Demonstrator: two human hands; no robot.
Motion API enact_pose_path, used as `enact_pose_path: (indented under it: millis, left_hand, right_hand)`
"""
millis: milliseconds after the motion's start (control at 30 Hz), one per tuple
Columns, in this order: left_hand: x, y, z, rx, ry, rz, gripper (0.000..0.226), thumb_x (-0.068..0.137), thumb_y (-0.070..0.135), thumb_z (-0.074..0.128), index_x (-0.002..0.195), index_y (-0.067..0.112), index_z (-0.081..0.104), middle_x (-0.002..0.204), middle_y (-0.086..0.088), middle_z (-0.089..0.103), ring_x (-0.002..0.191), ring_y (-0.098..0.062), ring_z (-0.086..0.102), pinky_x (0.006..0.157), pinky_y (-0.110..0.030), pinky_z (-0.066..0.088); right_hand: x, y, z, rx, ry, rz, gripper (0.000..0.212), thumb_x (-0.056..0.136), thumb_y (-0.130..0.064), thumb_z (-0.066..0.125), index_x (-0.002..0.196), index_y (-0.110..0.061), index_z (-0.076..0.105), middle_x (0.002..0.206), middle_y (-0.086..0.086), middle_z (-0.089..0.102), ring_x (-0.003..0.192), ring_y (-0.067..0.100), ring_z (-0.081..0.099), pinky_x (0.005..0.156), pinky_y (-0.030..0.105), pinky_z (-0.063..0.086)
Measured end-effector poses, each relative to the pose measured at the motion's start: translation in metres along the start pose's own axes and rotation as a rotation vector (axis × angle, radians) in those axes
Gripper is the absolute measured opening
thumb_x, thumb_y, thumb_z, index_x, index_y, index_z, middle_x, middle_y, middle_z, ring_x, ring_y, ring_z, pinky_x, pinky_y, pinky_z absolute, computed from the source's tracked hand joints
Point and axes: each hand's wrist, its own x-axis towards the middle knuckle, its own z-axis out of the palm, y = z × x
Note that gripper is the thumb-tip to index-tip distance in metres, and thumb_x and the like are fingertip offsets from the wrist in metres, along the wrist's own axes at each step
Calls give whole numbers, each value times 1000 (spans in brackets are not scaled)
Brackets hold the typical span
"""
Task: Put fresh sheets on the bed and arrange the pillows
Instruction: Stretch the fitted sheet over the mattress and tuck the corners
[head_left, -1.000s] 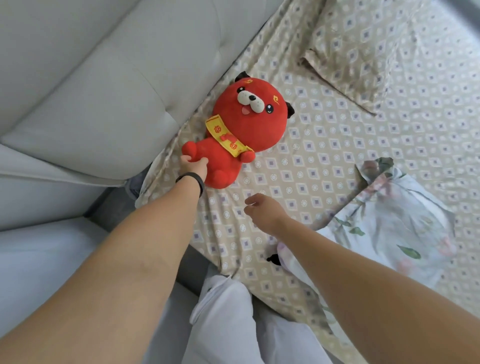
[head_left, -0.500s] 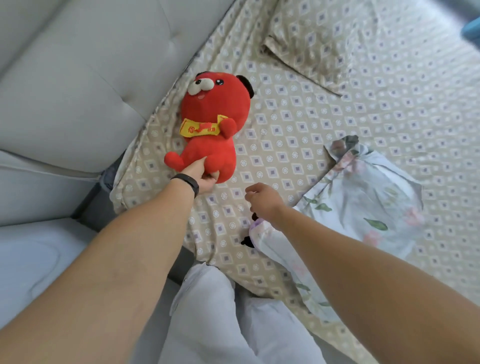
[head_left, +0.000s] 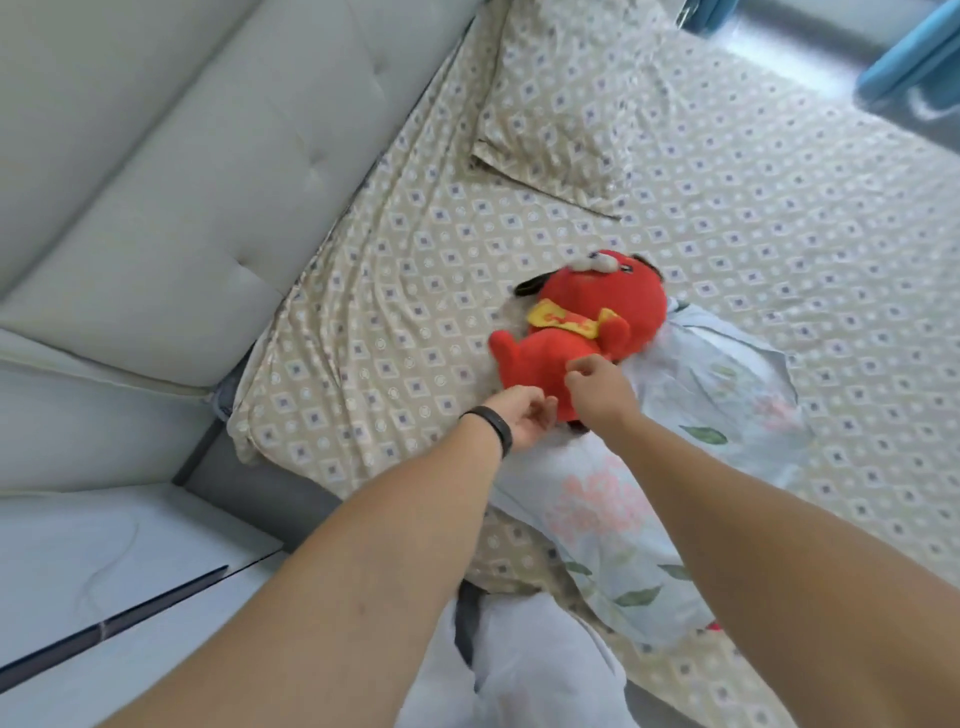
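My left hand, a black band on its wrist, has its fingers curled against the lower end of the red plush dog with a yellow scarf; I cannot tell whether they actually pinch the fabric or only touch it. My right hand lies over the toy's body with fingers bent, and whether it grips the plush is hidden by the back of the hand. The toy lies on its side on the beige diamond-patterned bed sheet, its head resting on the near edge of a pale blue floral pillowcase that spreads out from the toy toward me, under my right forearm. Beyond the toy, toward the head of the bed, lies a flat pillow in the same beige diamond print. Left of the toy the sheet is rumpled into folds against the grey tufted padded headboard, and its corner hangs loose over the dark grey bed frame.
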Motion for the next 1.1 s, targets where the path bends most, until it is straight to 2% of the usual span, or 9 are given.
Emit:
enact_pose_path:
  millis: [200,333,467,567,633,767,900,1000,1100]
  left_hand:
    - [-5,28,-82,98,125,70,14,92,-2,45,86,3,56,77,-9,57,64,-19,53,53,-27,52]
    - [-10,84,-188,136,328,188,10,97,8,50,95,7,60,81,-7,59,63,-19,56,62,-31,51]
    - [-11,141,-291,313,482,272,13,97,12,49,100,17,61,90,-7,63,69,-23,57,68,-34,50]
    - [9,169,-371,473,611,307,12,94,22,53,102,22,62,102,-6,66,89,-26,64,82,-36,55]
    - [26,180,-415,510,677,297,24,93,26,56,116,19,60,117,-6,62,101,-30,63,89,-40,55]
    - [61,205,-464,342,689,300,54,97,25,53,148,19,37,125,-11,58,91,-29,63,81,-43,60]
    - [97,229,-483,410,707,386,67,89,33,55,150,26,30,129,-7,56,97,-34,64,86,-48,58]
    - [113,244,-488,549,758,393,73,92,30,54,154,25,16,113,-6,54,92,-36,65,83,-46,57]
    - [128,250,-494,643,776,319,54,86,30,50,138,20,38,105,-12,65,92,-36,65,81,-47,58]
  right_hand:
    - [0,-8,57,-188,-121,-35,26,94,-15,50,112,-13,69,116,10,70,103,27,62,87,34,47]
    - [10,-69,131,-290,-303,-102,36,98,-18,48,132,-16,59,116,6,67,91,22,62,73,27,43]
    - [17,-143,226,-415,-469,-198,33,96,-22,45,127,-23,57,95,0,67,68,19,61,61,28,47]
    - [25,-185,305,-475,-579,-265,33,99,-24,46,130,-23,57,110,0,65,74,19,61,69,32,53]
    - [35,-201,354,-521,-633,-289,33,100,-24,48,131,-23,58,116,0,62,74,18,60,66,30,52]
    - [63,-210,433,-620,-686,-286,36,98,-26,49,133,-26,58,122,4,64,88,25,66,68,32,53]
    - [93,-216,484,-708,-673,-316,47,97,-23,46,144,-28,50,126,3,62,71,15,61,53,25,42]
    - [110,-218,506,-782,-662,-402,57,97,-23,45,153,-28,38,152,2,46,94,17,60,69,27,47]
    - [120,-218,520,-848,-665,-482,63,97,-25,45,158,-30,28,160,1,33,107,21,57,70,28,46]
